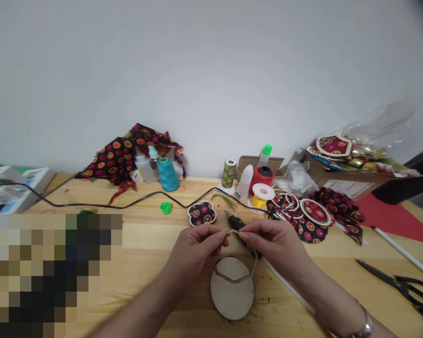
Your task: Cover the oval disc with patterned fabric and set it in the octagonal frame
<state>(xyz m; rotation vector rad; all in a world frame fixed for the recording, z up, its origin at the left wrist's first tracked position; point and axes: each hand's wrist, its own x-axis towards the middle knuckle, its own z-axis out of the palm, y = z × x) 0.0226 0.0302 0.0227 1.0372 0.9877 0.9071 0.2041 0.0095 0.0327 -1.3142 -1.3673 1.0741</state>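
Observation:
My left hand (197, 251) and my right hand (275, 244) meet over the middle of the wooden table (144, 230). Both pinch the top of a thin wooden frame piece (234, 277) and hold it upright. The frame's lower part hangs just above a plain round wooden disc (232, 293) that lies flat on the table. Behind the fingers lies a black glue gun (234, 221) with its black cord (91, 205) running off to the left. A flower-shaped piece covered in patterned fabric (202, 213) lies beyond my left hand.
Thread spools in teal (168, 174), olive (229, 173), red (261, 179) and yellow (261, 195) stand at the back with small glue bottles (243, 183). Patterned cloth (120, 157) lies back left. Fabric-covered hoops (315, 212), a cardboard box (352, 180), scissors (402, 286) and a white rod (403, 253) are on the right.

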